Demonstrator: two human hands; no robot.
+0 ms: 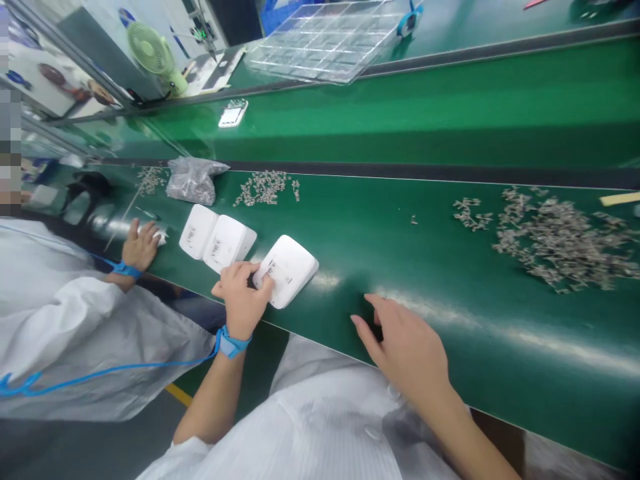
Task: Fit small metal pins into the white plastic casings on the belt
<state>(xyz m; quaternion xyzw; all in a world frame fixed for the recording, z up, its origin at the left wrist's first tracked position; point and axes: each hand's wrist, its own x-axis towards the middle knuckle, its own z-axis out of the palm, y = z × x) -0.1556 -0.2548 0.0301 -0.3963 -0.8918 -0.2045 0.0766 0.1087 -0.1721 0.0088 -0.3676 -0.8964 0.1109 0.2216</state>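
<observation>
Where the green conveyor belt [380, 220] crosses the bench, item one is a white plastic housing [286, 270]: rounded square, matte, lying flat and slightly askew near the belt's near edge, with small dark markings on its upper face, too small to read. The person's left hand [241, 300] grips its near corner, fingers [245, 271] bunched and pinching the edge. A blue wrist strap [233, 343] circles that wrist, its blue coiled cord [100, 375] trailing left. The right hand [405, 348] is well apart to the right, fingers loosely curved and holding nothing, poised at or just above the belt; contact cannot be told. Two more white plastic housings [217, 238] sit side by side, touching, just beyond the held one. Beyond them lie a crumpled clear plastic bag [194, 181] and a scatter of small metal parts [265, 187]. A larger heap of similar metal parts [560, 243] lies at far right. At left, a co-worker's hand [141, 245], also strapped in blue, rests on a small white piece [160, 237]. A clear compartmented tray [325, 40] and a green desk fan [153, 53] stand further off.
</observation>
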